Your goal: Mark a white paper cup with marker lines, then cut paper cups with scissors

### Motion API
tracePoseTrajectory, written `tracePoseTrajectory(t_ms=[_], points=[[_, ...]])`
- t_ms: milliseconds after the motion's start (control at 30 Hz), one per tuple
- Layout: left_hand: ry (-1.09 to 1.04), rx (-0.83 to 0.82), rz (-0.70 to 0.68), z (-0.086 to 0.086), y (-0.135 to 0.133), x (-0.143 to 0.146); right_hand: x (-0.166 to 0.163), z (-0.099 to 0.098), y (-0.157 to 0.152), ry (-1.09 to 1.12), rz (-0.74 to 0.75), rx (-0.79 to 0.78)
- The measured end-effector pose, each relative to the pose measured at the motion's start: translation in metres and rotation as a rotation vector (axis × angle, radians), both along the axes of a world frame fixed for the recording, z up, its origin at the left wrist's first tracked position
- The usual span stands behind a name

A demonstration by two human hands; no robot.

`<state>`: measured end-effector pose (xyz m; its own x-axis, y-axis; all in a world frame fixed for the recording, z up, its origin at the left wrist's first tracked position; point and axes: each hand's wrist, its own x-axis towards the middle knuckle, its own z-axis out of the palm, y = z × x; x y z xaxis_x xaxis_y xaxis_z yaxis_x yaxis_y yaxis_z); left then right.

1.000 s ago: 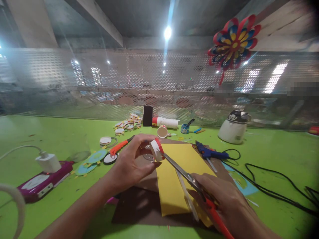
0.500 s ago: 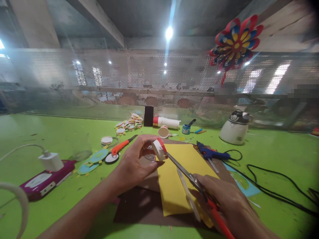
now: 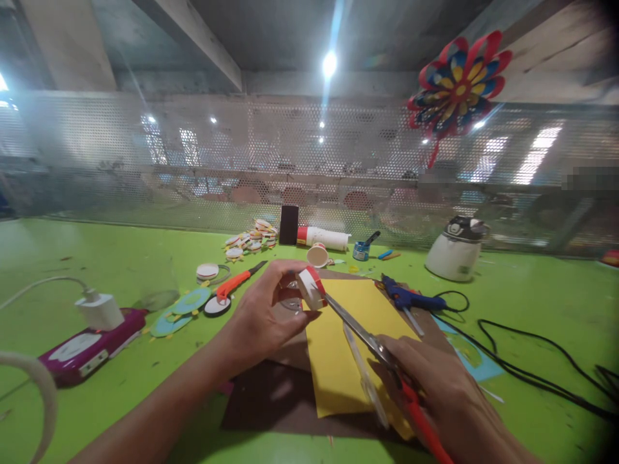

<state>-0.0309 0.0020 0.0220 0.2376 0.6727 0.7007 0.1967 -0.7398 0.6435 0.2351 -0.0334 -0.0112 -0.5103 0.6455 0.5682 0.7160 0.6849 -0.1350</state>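
Between the fingers and thumb of my left hand (image 3: 264, 316) is a short white paper cup piece (image 3: 311, 291) with a red edge, tilted on its side. My right hand (image 3: 438, 386) is closed around the red handles of a pair of scissors (image 3: 358, 330). The blade tips meet the edge of the cup piece; whether the blades are parted there I cannot tell. Below both hands a yellow paper sheet (image 3: 333, 374) lies on a brown board (image 3: 271, 399). A clear glue stick (image 3: 365, 377) rests on the sheet, partly behind the scissors.
A blue glue gun (image 3: 411, 298) with a black cord lies to the right. An orange-handled cutter (image 3: 235, 285) and blue paper rings (image 3: 191, 301) are on the left, near a purple power strip (image 3: 91, 348). At the back stand cut cup pieces (image 3: 251, 240), paper cups (image 3: 326, 238) and a white kettle (image 3: 454, 251).
The cup piece has tipped slightly in my left fingers and sits a little farther right. The scissors are almost where they were.
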Motion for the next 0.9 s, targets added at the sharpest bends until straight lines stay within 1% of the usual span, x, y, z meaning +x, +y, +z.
tracePoseTrajectory(t_ms=[200,400,500,700,900], points=[[-0.007,-0.009,0.001,0.0007,-0.0005,0.001,-0.0005,-0.0011,0.0015,0.005,0.008,-0.029],[0.014,0.034,0.03,0.0002,0.0009,0.0001,0.0013,-0.0029,0.0005,0.005,0.007,0.039],[0.013,0.042,0.032,-0.001,0.0019,0.0007,0.0004,-0.0016,-0.0013,-0.002,0.014,0.031],[0.012,0.007,0.01,-0.0043,0.0021,0.001,-0.0012,-0.0009,-0.0032,0.019,0.015,0.012],[0.01,0.03,0.021,-0.0049,0.0027,0.0011,-0.0029,0.0026,-0.0044,0.0,0.009,0.058]])
